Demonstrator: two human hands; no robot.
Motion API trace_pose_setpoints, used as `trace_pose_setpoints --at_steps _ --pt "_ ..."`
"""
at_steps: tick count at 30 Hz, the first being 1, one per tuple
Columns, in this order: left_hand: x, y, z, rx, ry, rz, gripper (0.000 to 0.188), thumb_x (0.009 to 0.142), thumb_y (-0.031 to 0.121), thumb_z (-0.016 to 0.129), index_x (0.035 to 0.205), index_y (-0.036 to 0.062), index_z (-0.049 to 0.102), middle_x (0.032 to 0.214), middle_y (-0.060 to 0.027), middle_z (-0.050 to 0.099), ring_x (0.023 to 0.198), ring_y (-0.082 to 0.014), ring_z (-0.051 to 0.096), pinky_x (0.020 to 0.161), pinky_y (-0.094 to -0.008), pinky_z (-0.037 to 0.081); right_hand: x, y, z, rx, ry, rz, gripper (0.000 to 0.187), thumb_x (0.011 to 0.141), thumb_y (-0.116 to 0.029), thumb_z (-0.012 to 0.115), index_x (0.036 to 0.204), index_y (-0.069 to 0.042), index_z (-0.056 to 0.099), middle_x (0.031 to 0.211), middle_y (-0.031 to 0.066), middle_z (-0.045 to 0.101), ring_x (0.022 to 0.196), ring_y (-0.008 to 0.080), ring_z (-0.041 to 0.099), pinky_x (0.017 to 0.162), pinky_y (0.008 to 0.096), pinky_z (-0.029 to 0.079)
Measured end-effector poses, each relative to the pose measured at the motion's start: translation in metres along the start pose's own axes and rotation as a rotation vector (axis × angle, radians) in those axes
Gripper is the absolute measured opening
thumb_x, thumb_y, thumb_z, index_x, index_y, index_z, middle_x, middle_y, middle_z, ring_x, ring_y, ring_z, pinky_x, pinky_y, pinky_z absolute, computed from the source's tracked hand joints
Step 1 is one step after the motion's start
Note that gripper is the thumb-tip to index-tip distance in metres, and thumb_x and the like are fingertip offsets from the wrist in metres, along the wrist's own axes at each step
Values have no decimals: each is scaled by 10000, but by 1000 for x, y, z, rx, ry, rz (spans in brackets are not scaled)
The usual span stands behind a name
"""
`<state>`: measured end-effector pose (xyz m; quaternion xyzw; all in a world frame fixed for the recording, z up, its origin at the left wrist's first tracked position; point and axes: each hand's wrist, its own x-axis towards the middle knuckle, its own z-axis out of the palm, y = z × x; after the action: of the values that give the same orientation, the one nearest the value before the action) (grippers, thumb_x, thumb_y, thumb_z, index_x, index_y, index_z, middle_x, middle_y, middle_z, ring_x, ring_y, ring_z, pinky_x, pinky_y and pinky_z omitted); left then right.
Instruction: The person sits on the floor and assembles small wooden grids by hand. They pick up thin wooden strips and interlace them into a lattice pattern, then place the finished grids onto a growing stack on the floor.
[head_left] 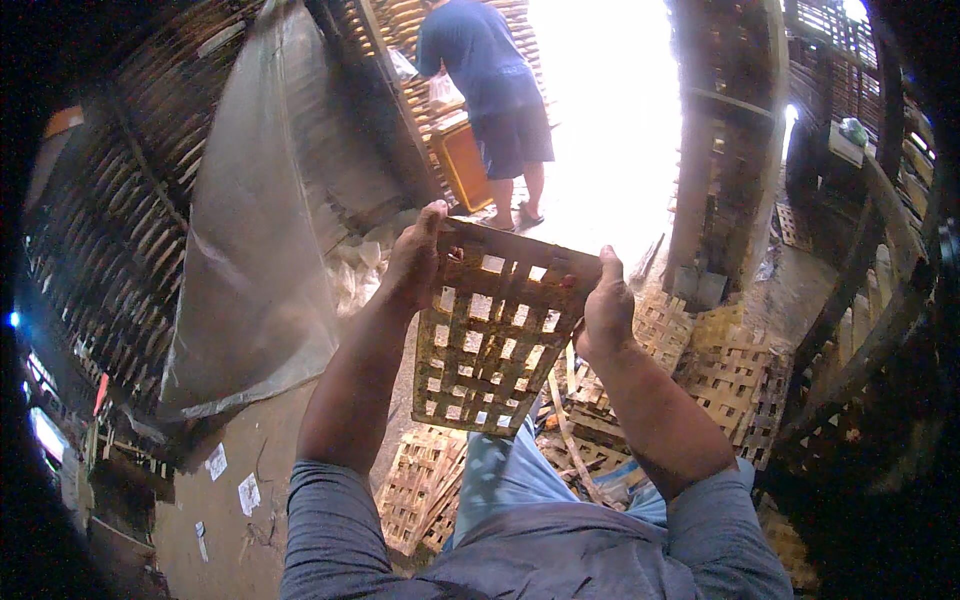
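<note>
Between my two hands I hold up a rectangular woven bamboo panel with open square gaps and a solid strip along its far edge. My left hand grips its far left corner, thumb on top. At the far right corner my right hand clasps the edge, thumb pointing up; its fingers are partly hidden behind the panel. Light from the doorway shines through the gaps and throws a pattern on my blue trousers. Below the panel, another woven bamboo panel lies by my leg.
More woven bamboo panels lie on the floor to the right, with loose strips near my legs. A translucent plastic sheet hangs at left. Beyond, a person in dark clothes stands bent by an orange-framed board beside the bright doorway.
</note>
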<state>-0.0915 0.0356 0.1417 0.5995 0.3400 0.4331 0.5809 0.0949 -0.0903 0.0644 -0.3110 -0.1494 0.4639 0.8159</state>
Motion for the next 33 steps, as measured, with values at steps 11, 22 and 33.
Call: trace_pose_setpoints --at_steps 11,22,33 --pt "-3 -10 -39 199 -290 318 627 931 548 549 1297 41 499 1169 -91 585 1129 -171 529 949 -395 454 20 -1 -16 11 -113 -41 394 1006 -407 442 1061 -51 603 933 82 671 795 223 641 780 389 524" --pt "-137 -56 -159 339 -325 128 322 936 111 639 1238 -1 627 1169 -60 672 1039 -139 603 928 -302 469 16 -42 34 -371 -406 -463 371 1013 -315 449 1246 -31 501 1210 141 556 1136 260 523 1028 447 370" --pt "-281 -378 -343 1261 556 -478 472 934 264 567 1388 148 515 1215 -221 629 1086 -390 614 963 -462 461 74 27 -166 -1038 -141 89 318 946 -294 592 1171 -69 601 1134 50 608 1074 185 566 912 363 448"
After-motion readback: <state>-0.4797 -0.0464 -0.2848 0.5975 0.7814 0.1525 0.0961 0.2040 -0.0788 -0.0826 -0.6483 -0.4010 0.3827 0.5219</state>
